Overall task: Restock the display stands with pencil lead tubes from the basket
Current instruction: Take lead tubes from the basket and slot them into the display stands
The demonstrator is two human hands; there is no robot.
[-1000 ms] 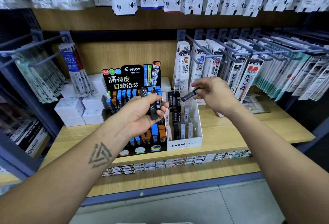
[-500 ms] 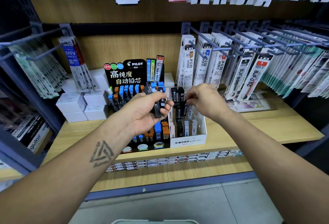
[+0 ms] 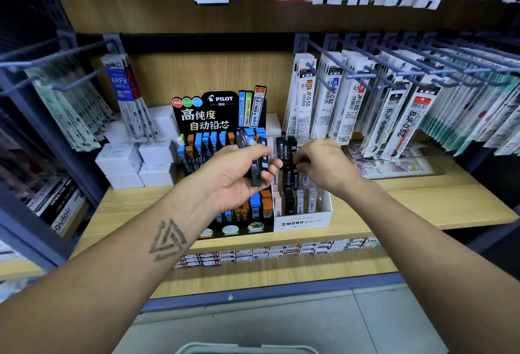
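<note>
Left hand [image 3: 239,176] gripping bunch of black lead tubes [image 3: 257,165] before Pilot stand [image 3: 222,162]. Right hand [image 3: 323,168] at 3 o'clock, fingers curled over white Mono stand [image 3: 302,221]; pinched item hidden, cannot tell. Basket rim [image 3: 242,349] at 6 o'clock.

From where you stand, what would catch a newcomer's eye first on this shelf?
The black Pilot display stand, packed with blue and orange lead tubes, sits mid-shelf beside a white Mono stand. In front of it the left hand grips a bunch of dark lead tubes, while the right hand reaches its fingers into the Mono stand. Rows of hanging refill packs fill the pegs to the right.
</note>
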